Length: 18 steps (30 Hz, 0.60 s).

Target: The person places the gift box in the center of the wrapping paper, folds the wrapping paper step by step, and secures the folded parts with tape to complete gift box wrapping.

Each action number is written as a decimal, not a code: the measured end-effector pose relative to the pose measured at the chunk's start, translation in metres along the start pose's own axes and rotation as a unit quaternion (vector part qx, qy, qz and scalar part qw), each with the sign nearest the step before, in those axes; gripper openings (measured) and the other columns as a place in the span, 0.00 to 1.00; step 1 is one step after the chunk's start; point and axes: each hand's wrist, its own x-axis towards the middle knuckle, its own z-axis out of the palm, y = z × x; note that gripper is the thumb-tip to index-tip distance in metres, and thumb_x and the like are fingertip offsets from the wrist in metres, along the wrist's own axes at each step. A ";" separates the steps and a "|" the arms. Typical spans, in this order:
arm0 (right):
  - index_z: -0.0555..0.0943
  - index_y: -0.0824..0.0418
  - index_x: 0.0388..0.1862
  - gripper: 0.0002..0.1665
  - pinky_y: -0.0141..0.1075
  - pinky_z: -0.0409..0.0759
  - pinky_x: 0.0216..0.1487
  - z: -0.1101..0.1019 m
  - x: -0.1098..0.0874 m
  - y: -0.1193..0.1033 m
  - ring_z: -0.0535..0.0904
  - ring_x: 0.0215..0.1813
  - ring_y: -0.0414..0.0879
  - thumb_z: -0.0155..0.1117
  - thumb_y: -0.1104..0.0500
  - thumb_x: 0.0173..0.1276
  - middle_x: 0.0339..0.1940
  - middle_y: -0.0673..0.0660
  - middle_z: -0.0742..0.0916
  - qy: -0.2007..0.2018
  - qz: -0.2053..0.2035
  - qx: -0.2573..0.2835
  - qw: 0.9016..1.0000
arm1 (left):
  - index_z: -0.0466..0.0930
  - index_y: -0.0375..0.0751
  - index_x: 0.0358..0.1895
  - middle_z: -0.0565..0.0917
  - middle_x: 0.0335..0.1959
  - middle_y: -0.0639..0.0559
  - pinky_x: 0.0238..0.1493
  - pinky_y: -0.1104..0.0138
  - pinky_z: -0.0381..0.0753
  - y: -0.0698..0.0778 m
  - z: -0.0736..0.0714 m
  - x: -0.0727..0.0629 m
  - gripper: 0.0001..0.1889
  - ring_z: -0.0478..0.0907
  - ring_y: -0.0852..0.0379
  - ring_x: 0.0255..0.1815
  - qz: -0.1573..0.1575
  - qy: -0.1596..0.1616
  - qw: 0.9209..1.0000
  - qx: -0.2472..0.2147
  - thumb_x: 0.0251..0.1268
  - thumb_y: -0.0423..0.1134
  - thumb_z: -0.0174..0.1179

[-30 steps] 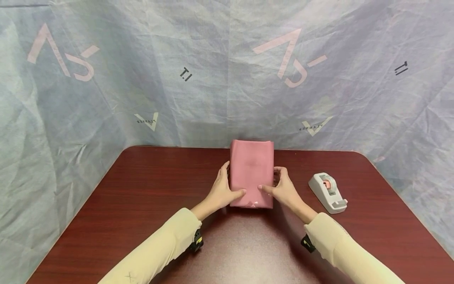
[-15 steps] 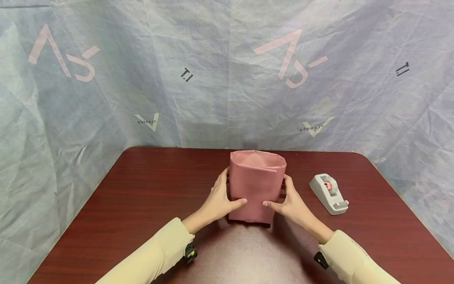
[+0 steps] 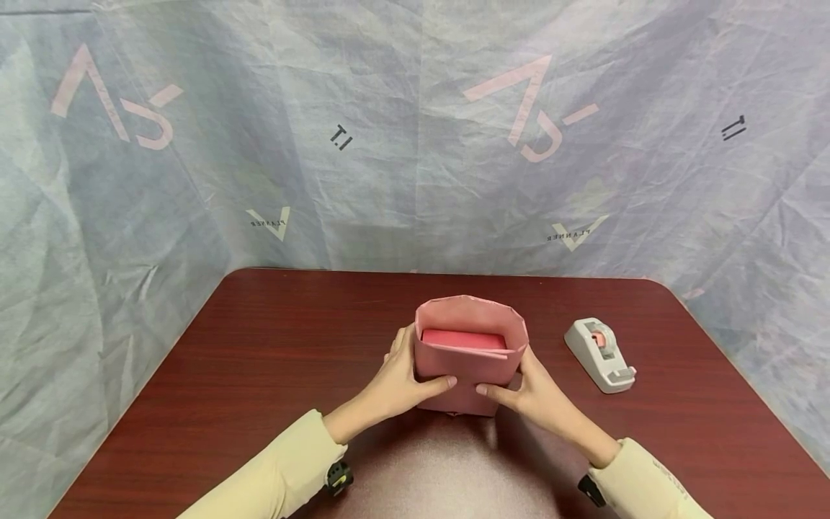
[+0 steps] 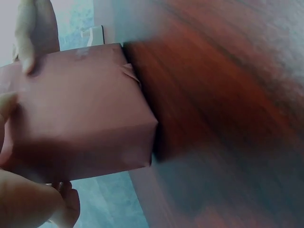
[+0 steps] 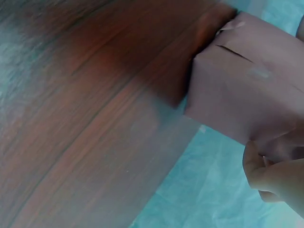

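A pink paper-wrapped box stands upright near the middle of the table in the head view, its top end open. Down inside the paper tube shows the top of a red box. My left hand grips the package from the left, thumb across the front, fingers around the side and partly hidden behind it. On the opposite side my right hand holds it the same way. The left wrist view shows the folded lower end of the pink wrapping close over the table; creased flaps and a tape piece show in the right wrist view.
A white tape dispenser with a roll in it sits on the table to the right of my right hand. The dark red wooden table ends at a grey-blue printed cloth hung behind and along the sides.
The package has tipped from showing its broad pink face to upright, its open end turned up towards me, and come nearer. Both hands have kept hold of it; the red box inside now shows.
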 end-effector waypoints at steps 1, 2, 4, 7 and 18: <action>0.57 0.50 0.66 0.46 0.30 0.73 0.54 0.000 0.000 -0.001 0.70 0.58 0.37 0.71 0.58 0.52 0.60 0.53 0.72 -0.003 0.009 0.014 1.000 | 0.48 0.52 0.69 0.64 0.62 0.52 0.56 0.52 0.65 0.000 0.000 0.001 0.48 0.64 0.56 0.60 0.005 0.002 1.000 -0.012 0.46 0.53 0.68; 0.57 0.50 0.67 0.44 0.32 0.74 0.53 0.000 0.000 -0.002 0.71 0.58 0.36 0.70 0.58 0.54 0.61 0.54 0.72 -0.004 0.017 0.025 1.000 | 0.48 0.52 0.69 0.64 0.62 0.51 0.57 0.53 0.65 0.001 0.001 0.001 0.47 0.65 0.56 0.61 0.009 0.004 1.000 -0.024 0.47 0.52 0.68; 0.57 0.50 0.67 0.42 0.33 0.76 0.51 0.001 0.000 -0.005 0.71 0.58 0.35 0.67 0.59 0.56 0.61 0.55 0.71 -0.002 0.031 0.040 0.999 | 0.49 0.52 0.69 0.65 0.63 0.51 0.60 0.55 0.66 0.001 0.002 0.002 0.45 0.67 0.57 0.60 0.014 0.009 0.999 -0.047 0.49 0.51 0.67; 0.58 0.52 0.66 0.40 0.32 0.75 0.52 0.001 0.001 -0.007 0.71 0.57 0.33 0.66 0.60 0.58 0.61 0.55 0.72 0.004 0.040 0.044 0.998 | 0.49 0.51 0.69 0.66 0.62 0.51 0.61 0.57 0.66 0.002 0.003 0.004 0.44 0.67 0.57 0.61 0.015 0.018 0.998 -0.066 0.52 0.49 0.66; 0.58 0.56 0.66 0.36 0.30 0.75 0.49 0.004 0.015 -0.004 0.75 0.53 0.34 0.61 0.62 0.62 0.58 0.58 0.74 0.024 0.035 0.052 0.998 | 0.50 0.47 0.68 0.68 0.60 0.50 0.59 0.58 0.68 0.002 0.006 0.013 0.40 0.69 0.57 0.59 0.010 0.045 0.995 -0.086 0.55 0.45 0.64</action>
